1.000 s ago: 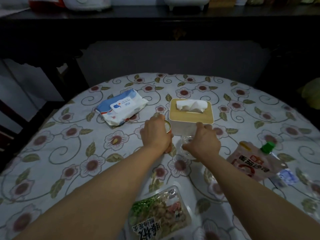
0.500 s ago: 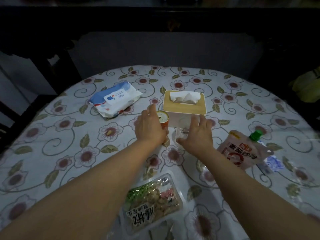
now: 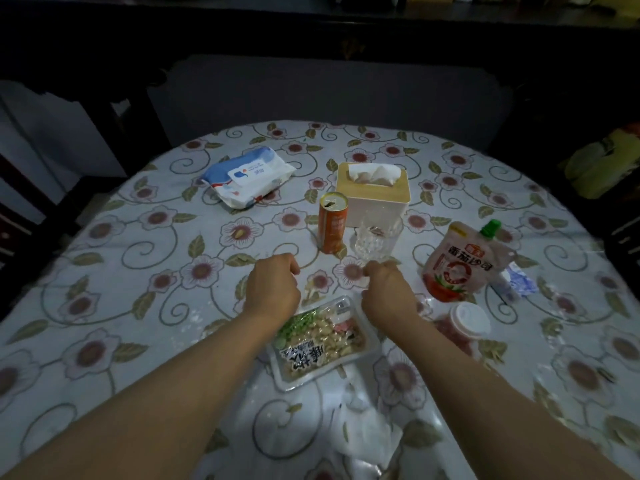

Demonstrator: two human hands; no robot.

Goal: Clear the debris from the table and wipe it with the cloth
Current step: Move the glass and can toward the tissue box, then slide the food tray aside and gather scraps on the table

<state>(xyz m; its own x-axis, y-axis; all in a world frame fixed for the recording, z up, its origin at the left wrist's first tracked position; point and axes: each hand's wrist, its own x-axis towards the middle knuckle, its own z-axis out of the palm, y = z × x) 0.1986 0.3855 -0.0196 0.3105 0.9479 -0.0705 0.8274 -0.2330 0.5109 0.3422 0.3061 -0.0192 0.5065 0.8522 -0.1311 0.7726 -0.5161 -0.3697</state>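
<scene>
An orange can (image 3: 333, 223) and a clear glass (image 3: 375, 239) stand side by side in front of a tissue box (image 3: 373, 194) on the flowered table (image 3: 138, 258). My left hand (image 3: 272, 292) hovers just short of the can, fingers loosely curled, holding nothing. My right hand (image 3: 388, 289) hangs the same way just short of the glass. Under my wrists lies a sealed food tray (image 3: 322, 344). A tomato sauce pouch (image 3: 460, 261), a small lidded cup (image 3: 465, 323) and a blue-white wrapper (image 3: 519, 284) lie to the right. No cloth shows.
A pack of wet wipes (image 3: 247, 176) lies at the back left. Crumpled clear plastic (image 3: 363, 427) sits near the front edge between my forearms. A dark chair (image 3: 329, 98) and dark furniture stand beyond the table.
Both hands have let go of the can and the glass and pulled back towards me. The can and glass stay standing by the tissue box.
</scene>
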